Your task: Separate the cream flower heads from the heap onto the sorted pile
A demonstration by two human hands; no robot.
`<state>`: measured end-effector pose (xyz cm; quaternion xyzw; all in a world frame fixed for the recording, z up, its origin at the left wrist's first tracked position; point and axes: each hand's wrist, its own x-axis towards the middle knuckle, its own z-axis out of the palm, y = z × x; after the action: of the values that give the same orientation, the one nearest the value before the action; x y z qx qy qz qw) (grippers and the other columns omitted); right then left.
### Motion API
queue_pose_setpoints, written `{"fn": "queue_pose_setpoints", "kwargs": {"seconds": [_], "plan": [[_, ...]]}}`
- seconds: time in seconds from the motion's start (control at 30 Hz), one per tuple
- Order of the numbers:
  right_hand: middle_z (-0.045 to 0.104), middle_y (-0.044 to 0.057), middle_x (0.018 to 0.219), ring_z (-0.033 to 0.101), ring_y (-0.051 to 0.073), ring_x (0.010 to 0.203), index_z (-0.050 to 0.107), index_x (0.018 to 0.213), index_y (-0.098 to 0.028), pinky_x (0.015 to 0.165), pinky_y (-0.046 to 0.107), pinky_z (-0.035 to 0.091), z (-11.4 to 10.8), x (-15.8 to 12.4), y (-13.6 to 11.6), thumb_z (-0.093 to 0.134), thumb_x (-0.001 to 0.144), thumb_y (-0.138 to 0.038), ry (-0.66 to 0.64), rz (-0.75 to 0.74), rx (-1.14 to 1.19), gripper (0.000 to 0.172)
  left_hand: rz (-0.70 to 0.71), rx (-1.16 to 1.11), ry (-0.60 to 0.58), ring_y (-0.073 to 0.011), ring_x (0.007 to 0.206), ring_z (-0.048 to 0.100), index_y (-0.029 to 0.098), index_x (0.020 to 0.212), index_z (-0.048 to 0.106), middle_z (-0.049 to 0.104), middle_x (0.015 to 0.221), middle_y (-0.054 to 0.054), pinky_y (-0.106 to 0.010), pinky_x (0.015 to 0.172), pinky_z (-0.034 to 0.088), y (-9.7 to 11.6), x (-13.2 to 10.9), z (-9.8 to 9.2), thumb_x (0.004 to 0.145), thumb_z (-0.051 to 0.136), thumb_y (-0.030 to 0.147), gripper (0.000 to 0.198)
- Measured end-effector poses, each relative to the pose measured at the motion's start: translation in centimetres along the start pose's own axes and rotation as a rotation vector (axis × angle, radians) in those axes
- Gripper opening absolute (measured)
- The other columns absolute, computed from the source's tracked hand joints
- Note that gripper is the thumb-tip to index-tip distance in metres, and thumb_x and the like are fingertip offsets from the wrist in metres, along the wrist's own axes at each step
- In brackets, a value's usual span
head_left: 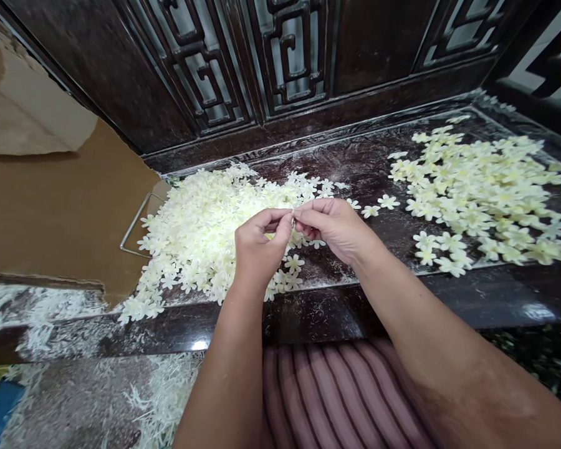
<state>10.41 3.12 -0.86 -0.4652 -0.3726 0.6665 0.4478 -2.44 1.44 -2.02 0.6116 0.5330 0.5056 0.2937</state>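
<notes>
Head view: two bare hands are meeting above a dark wooden tabletop (355, 162). The left hand (259, 246) and the right hand (339, 227) are pinching a small piece (293, 221) between the tips of thumb and forefinger; the fingers are largely concealing it, so its kind cannot be told. The remaining fingers of the right hand are curling under toward the palm. From this viewpoint, the small piece is appearing before the right side of a dense heap of pale flowers (206, 231), which is spreading over the left part of the tabletop. A looser group of pale flowers (490, 193) is lying at the right, while a few single blooms (388, 201) are lying between the two. Brown cardboard (51, 212) is occupying the far left, with a bent metal rod (138, 218) showing by its right edge. A back panel (378, 43) with openwork lattice is rising behind. White shreds (168, 399) are littering the floor at lower left, and striped fabric (327, 393) is showing between the forearms.
</notes>
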Motion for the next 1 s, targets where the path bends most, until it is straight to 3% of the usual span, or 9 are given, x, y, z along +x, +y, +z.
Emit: {"fn": "queue_pose_setpoints", "kwargs": {"seconds": [0.2, 0.33, 1.0], "plan": [[0.058, -0.003, 0.046, 0.046, 0.003, 0.040, 0.063, 0.055, -0.013, 0.042, 0.017, 0.037, 0.28, -0.14, -0.05, 0.062, 0.071, -0.003, 0.003, -0.023, -0.048, 0.019, -0.063, -0.037, -0.013, -0.0112, 0.062, 0.065, 0.015, 0.076, 0.068, 0.070, 0.069, -0.002, -0.022, 0.062, 0.055, -0.01, -0.05, -0.10, 0.073, 0.062, 0.018, 0.007], [0.058, -0.003, 0.046, 0.045, 0.003, 0.040, 0.063, 0.055, -0.013, 0.041, 0.016, 0.037, 0.39, -0.12, -0.06, 0.064, 0.072, -0.004, 0.001, -0.033, -0.065, 0.019, -0.036, -0.024, -0.046, -0.0099, 0.062, 0.064, 0.016, 0.077, 0.068, 0.069, 0.068, -0.001, -0.020, 0.060, 0.054, -0.23, -0.08, -0.21, 0.075, 0.059, 0.017, 0.009], [0.059, -0.002, 0.046, 0.046, 0.004, 0.040, 0.064, 0.058, -0.013, 0.041, 0.017, 0.037, 0.54, -0.27, -0.34, 0.063, 0.072, -0.002, 0.001, 0.012, -0.056, 0.018, -0.004, -0.020, 0.005, -0.0099, 0.059, 0.060, 0.018, 0.073, 0.065, 0.066, 0.066, 0.000, -0.020, 0.056, 0.049, -0.46, 0.19, -0.35, 0.072, 0.059, 0.019, 0.006]]}}
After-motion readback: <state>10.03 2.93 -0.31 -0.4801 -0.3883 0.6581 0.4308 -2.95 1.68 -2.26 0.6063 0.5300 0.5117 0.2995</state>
